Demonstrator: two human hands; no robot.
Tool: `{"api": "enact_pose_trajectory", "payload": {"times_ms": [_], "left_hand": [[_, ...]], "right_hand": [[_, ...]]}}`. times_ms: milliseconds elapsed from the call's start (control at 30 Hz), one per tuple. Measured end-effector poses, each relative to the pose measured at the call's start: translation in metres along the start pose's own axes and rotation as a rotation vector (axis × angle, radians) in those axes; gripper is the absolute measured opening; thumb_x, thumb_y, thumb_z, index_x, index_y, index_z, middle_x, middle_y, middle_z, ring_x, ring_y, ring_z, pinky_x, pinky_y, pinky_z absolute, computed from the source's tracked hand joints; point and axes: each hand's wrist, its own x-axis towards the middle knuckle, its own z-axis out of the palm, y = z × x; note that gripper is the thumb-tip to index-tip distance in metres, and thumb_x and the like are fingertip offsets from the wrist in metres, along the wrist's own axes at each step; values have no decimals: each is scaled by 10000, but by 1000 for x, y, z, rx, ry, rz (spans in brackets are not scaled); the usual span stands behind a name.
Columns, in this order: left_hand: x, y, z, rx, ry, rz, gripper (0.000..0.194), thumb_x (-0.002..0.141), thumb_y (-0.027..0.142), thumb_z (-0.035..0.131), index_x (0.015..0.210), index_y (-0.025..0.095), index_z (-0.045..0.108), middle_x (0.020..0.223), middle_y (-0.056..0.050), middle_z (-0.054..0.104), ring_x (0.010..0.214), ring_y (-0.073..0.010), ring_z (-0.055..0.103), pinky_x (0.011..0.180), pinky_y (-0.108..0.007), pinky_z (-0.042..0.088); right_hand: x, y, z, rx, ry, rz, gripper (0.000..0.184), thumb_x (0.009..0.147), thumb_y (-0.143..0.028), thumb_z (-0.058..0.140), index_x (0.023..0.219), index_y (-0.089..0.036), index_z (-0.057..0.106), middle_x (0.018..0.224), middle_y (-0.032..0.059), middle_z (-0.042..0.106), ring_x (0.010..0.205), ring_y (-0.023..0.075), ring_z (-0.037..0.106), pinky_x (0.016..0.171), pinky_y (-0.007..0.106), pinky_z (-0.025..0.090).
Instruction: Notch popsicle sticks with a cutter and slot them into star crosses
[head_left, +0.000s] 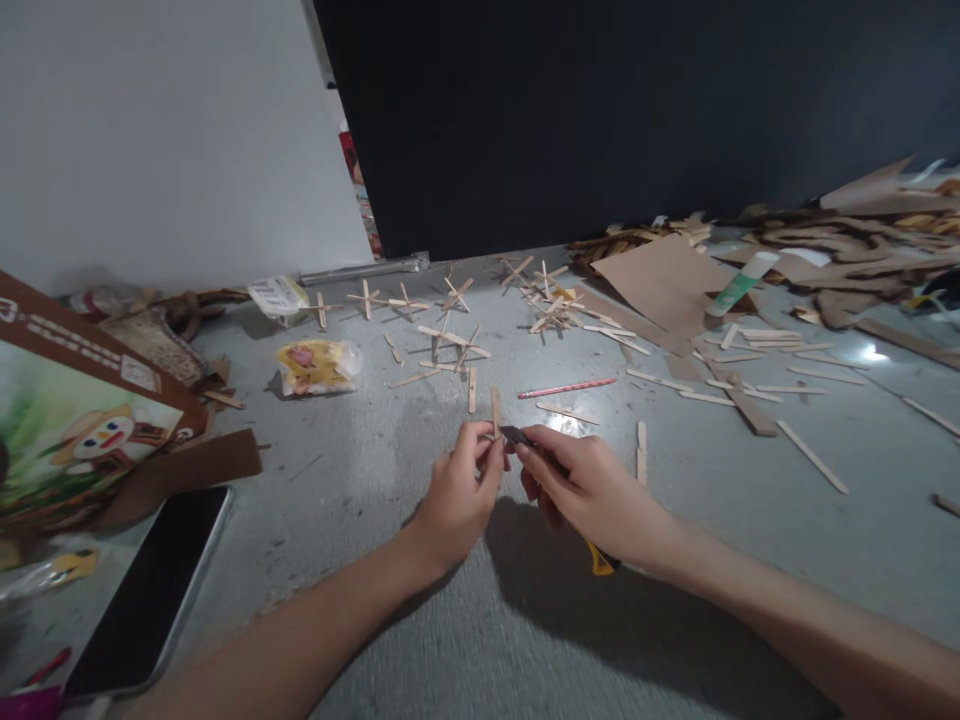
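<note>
My left hand (pixel 459 495) pinches a short wooden craft stick (pixel 496 408) that points up and away from me. In my right hand (pixel 592 485) is a utility knife (pixel 602 560), its yellow-and-black end showing below the palm. The dark tip of the knife meets the stick near my left fingertips; the blade itself is too small to make out. Just beyond my hands lie a red pencil (pixel 568 388) and a few loose stick pieces. Farther back, several crossed-stick pieces (pixel 367 298) stand on the grey table (pixel 420 640).
At left are a printed carton (pixel 90 400), a phone (pixel 150 595) and a yellow packet (pixel 318 367). Brown cardboard (pixel 660 285), a glue stick (pixel 742 284) and loose craft sticks (pixel 814 456) lie at right. A black panel (pixel 637 110) rises behind the table.
</note>
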Motion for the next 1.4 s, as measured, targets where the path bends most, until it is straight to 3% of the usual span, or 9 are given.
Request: {"api": "enact_pose_trajectory", "payload": {"times_ms": [300,500,667,1400], "left_hand": [[-1,-2,-2,63,-18,12,227,1068,398,475,1140,217,591,798,-1,680,665,-142,626,660,-261,462],[-1,0,-2,61,-6,-1,225,1071,391,468,1142,222,599,847,-24,710,701,-154,642,680,-270,481],[-1,1,-2,37,-20,-18,209,1068,373,470,1106,216,603,773,-3,683,650,-144,617,638,-253,472],[1,2,-3,43,-22,-3,150,1052,340,480,1041,224,574,798,-6,700,680,-154,641,673,-262,462]], "right_hand": [[0,0,4,-12,32,15,296,1065,-390,433,824,-237,511,588,-29,592,411,117,551,432,241,399],[-2,-2,7,180,2,103,324,1052,-457,450,809,-246,484,558,-60,541,360,108,527,367,219,386],[0,-4,9,333,-26,166,330,1028,-510,485,837,-241,511,595,-62,542,367,93,495,337,202,387],[2,-1,14,657,-87,244,390,960,-571,591,782,-226,545,598,-57,549,356,90,494,302,209,452]]}}
